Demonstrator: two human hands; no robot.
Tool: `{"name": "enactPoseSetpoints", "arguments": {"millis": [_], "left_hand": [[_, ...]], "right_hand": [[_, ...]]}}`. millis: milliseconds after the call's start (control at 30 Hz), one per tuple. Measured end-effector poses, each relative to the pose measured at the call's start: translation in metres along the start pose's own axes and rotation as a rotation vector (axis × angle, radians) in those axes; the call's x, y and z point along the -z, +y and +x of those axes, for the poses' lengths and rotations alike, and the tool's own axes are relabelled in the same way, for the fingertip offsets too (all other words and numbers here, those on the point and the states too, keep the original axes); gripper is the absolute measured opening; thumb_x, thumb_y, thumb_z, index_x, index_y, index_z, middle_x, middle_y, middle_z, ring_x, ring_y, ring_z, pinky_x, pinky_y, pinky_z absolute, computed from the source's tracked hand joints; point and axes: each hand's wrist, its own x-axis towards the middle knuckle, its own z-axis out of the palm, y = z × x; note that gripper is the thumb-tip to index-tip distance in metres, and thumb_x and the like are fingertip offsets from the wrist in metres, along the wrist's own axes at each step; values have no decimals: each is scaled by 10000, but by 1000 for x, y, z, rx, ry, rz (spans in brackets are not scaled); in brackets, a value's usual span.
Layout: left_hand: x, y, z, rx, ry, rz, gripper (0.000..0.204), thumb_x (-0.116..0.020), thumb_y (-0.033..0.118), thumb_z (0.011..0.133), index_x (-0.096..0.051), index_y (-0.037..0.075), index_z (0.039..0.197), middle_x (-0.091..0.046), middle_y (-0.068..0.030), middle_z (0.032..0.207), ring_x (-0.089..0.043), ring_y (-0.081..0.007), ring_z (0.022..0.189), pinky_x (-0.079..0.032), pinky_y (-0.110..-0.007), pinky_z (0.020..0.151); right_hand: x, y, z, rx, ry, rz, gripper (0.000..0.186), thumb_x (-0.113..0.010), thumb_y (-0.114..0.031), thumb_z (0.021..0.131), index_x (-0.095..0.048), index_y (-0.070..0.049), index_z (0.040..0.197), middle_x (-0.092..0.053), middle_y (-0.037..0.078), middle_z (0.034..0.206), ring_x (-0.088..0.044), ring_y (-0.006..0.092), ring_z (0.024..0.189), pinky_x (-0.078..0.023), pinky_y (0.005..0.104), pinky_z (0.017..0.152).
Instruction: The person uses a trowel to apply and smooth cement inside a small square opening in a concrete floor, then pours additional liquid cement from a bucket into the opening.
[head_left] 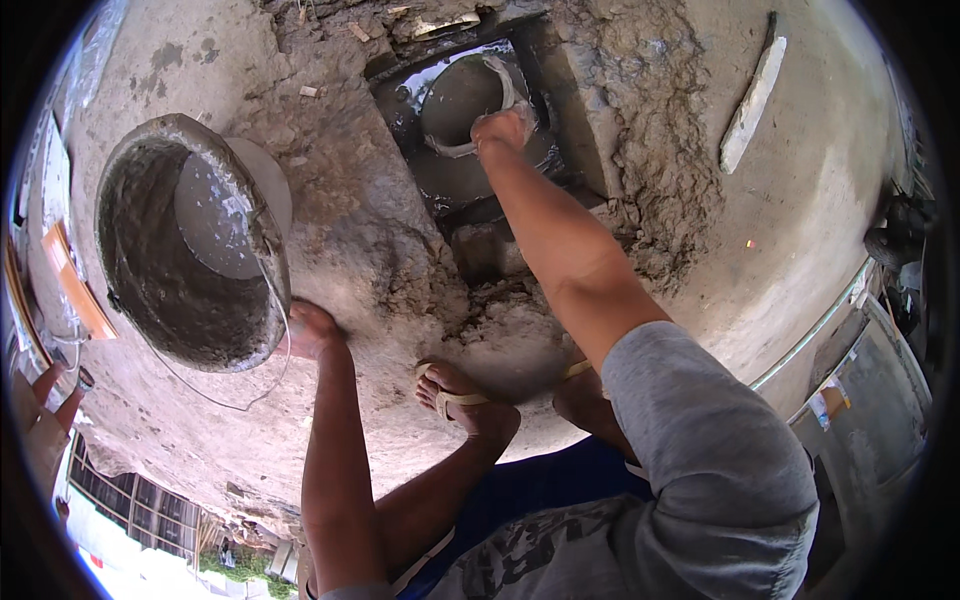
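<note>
My right hand reaches into a square pit at the top centre, its fingers closed on the rim of a round container. That container sits low in grey, murky water. At the left stands a large bucket, its inside coated with wet cement and its wire handle hanging down the near side. A smooth, pale grey round surface shows inside it. My left hand is low beside the bucket's near right edge; its fingers are partly hidden, so their grip does not show.
Rough, wet mortar surrounds the pit. A pale strip of board lies on the concrete at the upper right. My sandalled foot is just below the pit. Another person's legs show at the left edge, near an orange-brown board.
</note>
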Motion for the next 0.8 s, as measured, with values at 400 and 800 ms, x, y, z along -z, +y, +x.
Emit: {"name": "enactPoseSetpoints", "arguments": {"millis": [400, 800], "left_hand": [[3, 0, 3, 11, -178, -75, 685, -233, 534, 968, -371, -9, 1362, -362, -228, 1402, -314, -382, 1305, -243, -503, 1070], [6, 8, 4, 3, -226, -22, 742, -189, 556, 967, -282, -35, 1405, -277, -247, 1454, -258, -390, 1346, -235, -490, 1092]], "right_hand": [[-36, -43, -48, -255, 108, 447, 1052, -704, -133, 723, -3, -302, 1489, -69, 385, 1450, -552, 438, 1104, -503, 394, 898], [-15, 28, -55, 206, -9, 162, 903, -576, -93, 783, -68, -383, 1472, -28, 325, 1483, -617, 450, 926, -525, 476, 824]]}}
